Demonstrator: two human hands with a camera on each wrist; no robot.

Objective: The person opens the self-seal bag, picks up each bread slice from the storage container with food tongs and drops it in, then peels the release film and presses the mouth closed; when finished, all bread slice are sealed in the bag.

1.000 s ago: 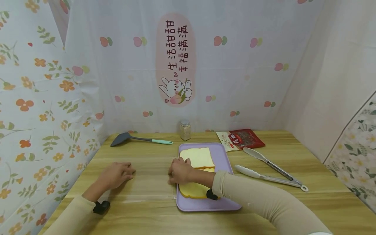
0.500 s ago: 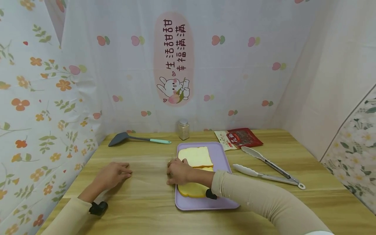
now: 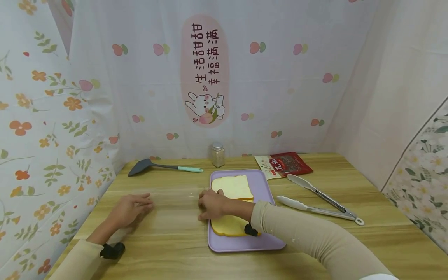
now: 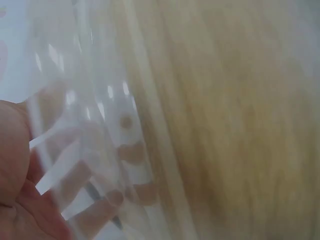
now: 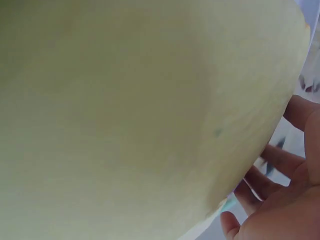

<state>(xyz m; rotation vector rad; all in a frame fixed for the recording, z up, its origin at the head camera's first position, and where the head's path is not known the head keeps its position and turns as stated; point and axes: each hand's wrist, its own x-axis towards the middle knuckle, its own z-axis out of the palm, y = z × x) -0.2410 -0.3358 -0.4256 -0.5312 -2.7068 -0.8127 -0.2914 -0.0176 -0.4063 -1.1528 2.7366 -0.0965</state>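
Note:
A clear plastic film [image 3: 175, 204] spans the space between both hands, left of a purple tray [image 3: 245, 244]. My left hand [image 3: 130, 210] grips its left end, and in the left wrist view the fingers [image 4: 90, 175] show through the film [image 4: 107, 107]. At the tray's left rim, my right hand [image 3: 213, 204] pinches the film's right edge with bent fingers, its fingertips partly hidden. Bread slices lie on the tray, a pale one [image 3: 232, 186] at the back and a yellower one [image 3: 229, 225] in front, partly under the right forearm. Bread [image 5: 150, 120] fills most of the right wrist view.
Behind the film lies a grey spatula [image 3: 164, 166] with a mint handle. A lidded glass jar [image 3: 218, 155] stands at the back. A red and white spice packet [image 3: 285, 165] and open tongs [image 3: 325, 204] lie right of the tray. Cloth curtains surround the wooden table [image 3: 182, 256].
My left hand has shifted slightly left with its end of the film. The right hand stays at the tray's left rim. The whole view has drifted a little.

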